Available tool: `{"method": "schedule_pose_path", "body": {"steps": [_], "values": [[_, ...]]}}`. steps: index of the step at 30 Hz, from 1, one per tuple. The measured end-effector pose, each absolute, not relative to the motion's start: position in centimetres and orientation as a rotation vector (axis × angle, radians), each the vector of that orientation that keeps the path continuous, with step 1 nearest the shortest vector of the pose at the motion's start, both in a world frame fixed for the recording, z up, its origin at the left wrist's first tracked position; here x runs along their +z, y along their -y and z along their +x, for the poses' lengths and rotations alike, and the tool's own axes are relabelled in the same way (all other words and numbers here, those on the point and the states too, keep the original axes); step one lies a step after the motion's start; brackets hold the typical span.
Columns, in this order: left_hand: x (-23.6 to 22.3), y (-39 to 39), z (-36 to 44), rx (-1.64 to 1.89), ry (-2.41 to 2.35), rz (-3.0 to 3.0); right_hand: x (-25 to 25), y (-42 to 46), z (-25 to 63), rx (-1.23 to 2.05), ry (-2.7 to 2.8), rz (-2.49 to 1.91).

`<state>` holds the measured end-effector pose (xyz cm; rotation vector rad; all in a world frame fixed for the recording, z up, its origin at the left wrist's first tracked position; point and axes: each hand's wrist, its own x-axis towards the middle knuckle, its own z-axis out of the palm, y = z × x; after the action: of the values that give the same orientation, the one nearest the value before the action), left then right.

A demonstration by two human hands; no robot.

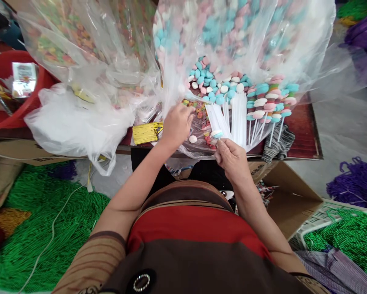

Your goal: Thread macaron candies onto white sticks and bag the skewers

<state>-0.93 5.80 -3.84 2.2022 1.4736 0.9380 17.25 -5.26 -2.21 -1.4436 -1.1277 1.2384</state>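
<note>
My right hand [232, 157] is closed on a candy skewer [216, 134], a thin stick with white and blue candies near its top. At the left edge of a pile of small colourful ring candies [199, 107], my left hand [177, 122] has its fingers curled together; what they hold, if anything, is hidden. A loose white candy [193, 139] lies between my hands. Bundles of white sticks [239, 118] rest just beyond my right hand. Behind them spreads a heap of blue, pink and white candies [212, 83]. Several finished candy skewers [269, 102] lie stacked at the right.
Large clear bags of candy [238, 32] stand along the back. Yellow twist ties [146, 133], a white plastic bag [79, 122] and a red basin [42, 98] are to the left. A grey glove [278, 143] lies at the table's right edge, above an open cardboard box [293, 196].
</note>
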Motion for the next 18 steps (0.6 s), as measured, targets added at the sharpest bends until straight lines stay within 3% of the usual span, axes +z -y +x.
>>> {"method": "schedule_pose_path", "body": {"steps": [8,18], "values": [[-8.4,-12.0,-2.0,1.070,-1.413,2.194,-1.9,5.5,17.8,1.247,1.033,-1.423],[-7.3,-10.5,-1.7,0.995,-1.401,2.126,-2.2,5.4,17.6,1.256,1.085,-1.394]]}}
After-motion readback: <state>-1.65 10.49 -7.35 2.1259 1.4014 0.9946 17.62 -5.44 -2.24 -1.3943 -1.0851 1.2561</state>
